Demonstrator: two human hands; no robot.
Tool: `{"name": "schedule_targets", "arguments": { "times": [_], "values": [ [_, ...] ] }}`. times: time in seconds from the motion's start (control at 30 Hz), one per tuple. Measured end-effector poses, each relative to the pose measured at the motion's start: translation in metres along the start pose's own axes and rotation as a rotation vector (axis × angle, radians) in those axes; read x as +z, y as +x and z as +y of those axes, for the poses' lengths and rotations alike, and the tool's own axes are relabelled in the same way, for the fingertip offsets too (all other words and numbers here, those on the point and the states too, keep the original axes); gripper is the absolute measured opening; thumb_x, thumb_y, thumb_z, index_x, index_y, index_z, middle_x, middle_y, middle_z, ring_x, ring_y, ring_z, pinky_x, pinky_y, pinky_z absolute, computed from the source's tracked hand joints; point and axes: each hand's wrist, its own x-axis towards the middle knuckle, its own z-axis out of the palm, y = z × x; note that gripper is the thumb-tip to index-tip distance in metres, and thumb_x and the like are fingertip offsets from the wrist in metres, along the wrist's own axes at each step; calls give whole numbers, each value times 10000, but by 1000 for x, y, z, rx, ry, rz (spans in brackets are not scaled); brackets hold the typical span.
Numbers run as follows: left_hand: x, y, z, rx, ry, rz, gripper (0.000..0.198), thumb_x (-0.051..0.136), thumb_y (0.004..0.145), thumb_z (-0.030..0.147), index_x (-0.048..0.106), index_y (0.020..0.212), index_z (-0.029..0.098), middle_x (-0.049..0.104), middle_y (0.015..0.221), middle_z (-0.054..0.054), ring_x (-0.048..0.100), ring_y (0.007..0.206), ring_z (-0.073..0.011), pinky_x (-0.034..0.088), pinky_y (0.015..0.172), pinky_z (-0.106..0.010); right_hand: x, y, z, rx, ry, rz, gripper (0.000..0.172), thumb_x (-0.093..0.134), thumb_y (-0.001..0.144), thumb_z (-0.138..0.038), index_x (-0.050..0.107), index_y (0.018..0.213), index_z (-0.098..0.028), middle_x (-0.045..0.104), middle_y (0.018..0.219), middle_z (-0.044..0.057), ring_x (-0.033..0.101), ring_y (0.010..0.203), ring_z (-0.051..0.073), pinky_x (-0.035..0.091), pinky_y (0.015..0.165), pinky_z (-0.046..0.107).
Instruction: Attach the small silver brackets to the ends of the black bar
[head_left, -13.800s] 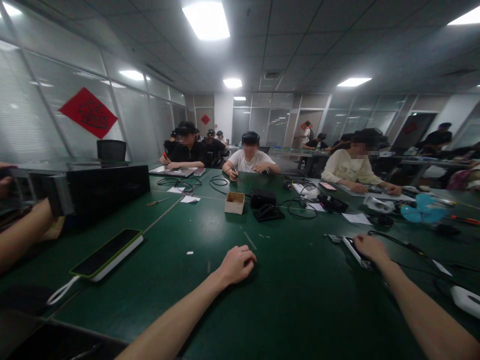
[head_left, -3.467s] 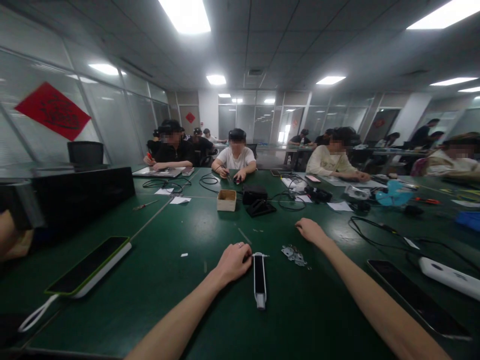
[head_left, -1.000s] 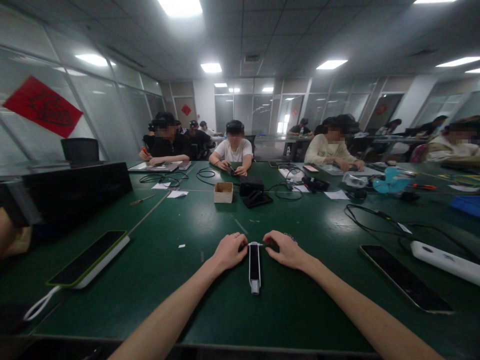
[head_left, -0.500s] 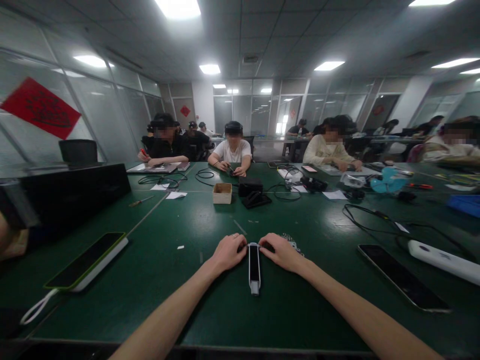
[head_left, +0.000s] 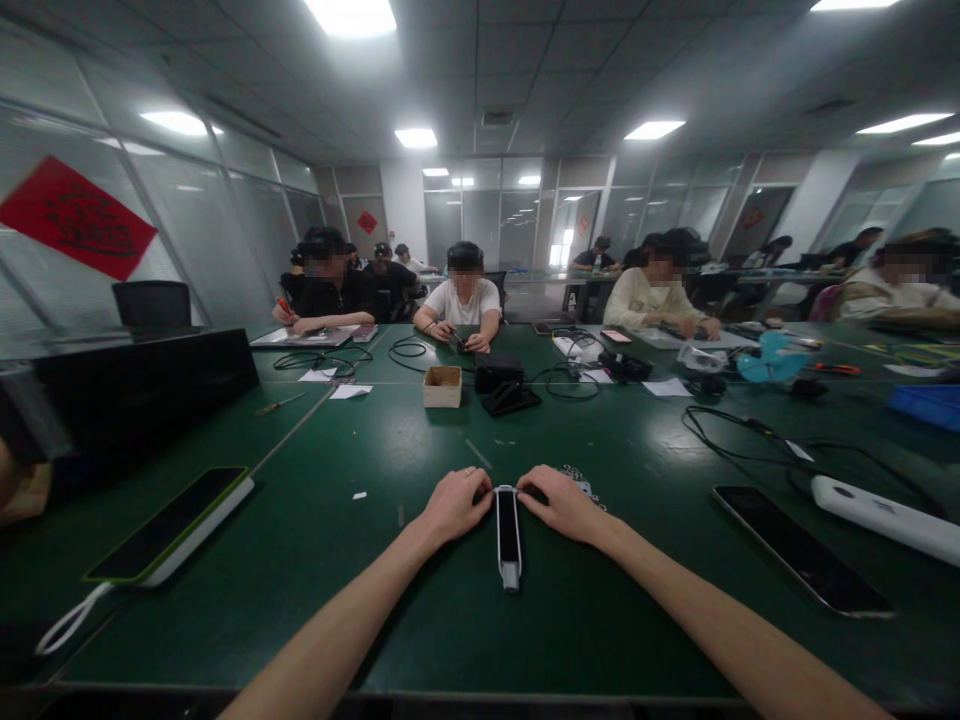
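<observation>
Head view, the only one I have on this unit. My left hand (head_left: 454, 507) and right hand (head_left: 559, 504) rest on the green work mat (head_left: 300, 620), one on each side of a slim device with a black face and white casing (head_left: 508, 535). The device lies flat and lengthwise toward me, with its white end nearest the camera.

The fingers (head_left: 478, 493) of the left hand are half curled, their tips at the device's upper left edge. Those of the right hand are likewise bent in at its upper right edge. Both hands are mostly closed, with only the device between them, but I cannot tell whether they grip it or merely touch it.

The opposed placement appears intended to steady the device and keep it centred. A small cluster of metal parts (head_left: 581, 484) lies just past the right hand, apparently kept within reach.

To the right lie a black phone (head_left: 802, 548), a white power strip (head_left: 885, 518) and a black cable (head_left: 720, 432). To the left, a phone on a white power bank (head_left: 169, 525) sits apart from the hands. Farther up the table are a small cardboard box (head_left: 442, 386) and a black unit (head_left: 498, 373). A co-worker in a white T-shirt (head_left: 459, 302) works across the table.
</observation>
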Motion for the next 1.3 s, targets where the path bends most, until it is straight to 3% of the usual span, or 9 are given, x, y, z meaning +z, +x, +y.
{"name": "schedule_targets", "arguments": {
  "times": [0.57, 0.67, 0.8, 0.97, 1.3],
  "values": [
    [1, 1, 0, -6, 5, -10, 103, 503, 870, 270, 565, 864, 188, 605, 804, -16, 563, 721, -164, 414, 656, -272, -4, 1, 4, -30, -61, -3, 209, 491, 889, -314, 622, 977, -178, 633, 926, 57, 562, 851, 172, 469, 762, 311],
    [-2, 0, 2, -7, -1, -18, 111, 495, 874, 272, 569, 877, 190, 606, 820, -16, 565, 734, -164, 415, 652, -267, -17, 1, 15, 1, -125, 3, 242, 496, 882, -341, 612, 1022, -181, 629, 995, 68, 563, 907, 183, 465, 803, 325],
    [-1, 0, 1, -12, -8, -24, 126, 496, 875, 289, 572, 895, 191, 609, 826, -16, 565, 734, -164, 420, 660, -271, -41, -6, 47, 153, -280, 67, 244, 434, 905, -272, 621, 1017, -161, 624, 1023, 88, 549, 964, 200, 435, 856, 338],
    [-1, 0, 0, -18, -22, -28, 137, 492, 878, 294, 573, 913, 190, 612, 835, -19, 566, 737, -164, 422, 672, -276, -54, -16, 84, 257, -313, -27, 237, 438, 895, -265, 641, 984, -181, 623, 992, 75, 554, 939, 194, 425, 835, 317],
    [-5, 1, 2, -32, -24, -49, 141, 489, 882, 294, 574, 911, 185, 607, 847, -19, 569, 755, -162, 439, 693, -279, -54, -17, 91, 223, -178, -138, 209, 499, 855, -284, 690, 914, -223, 632, 948, 53, 566, 913, 192, 421, 833, 305]
  ]
}}
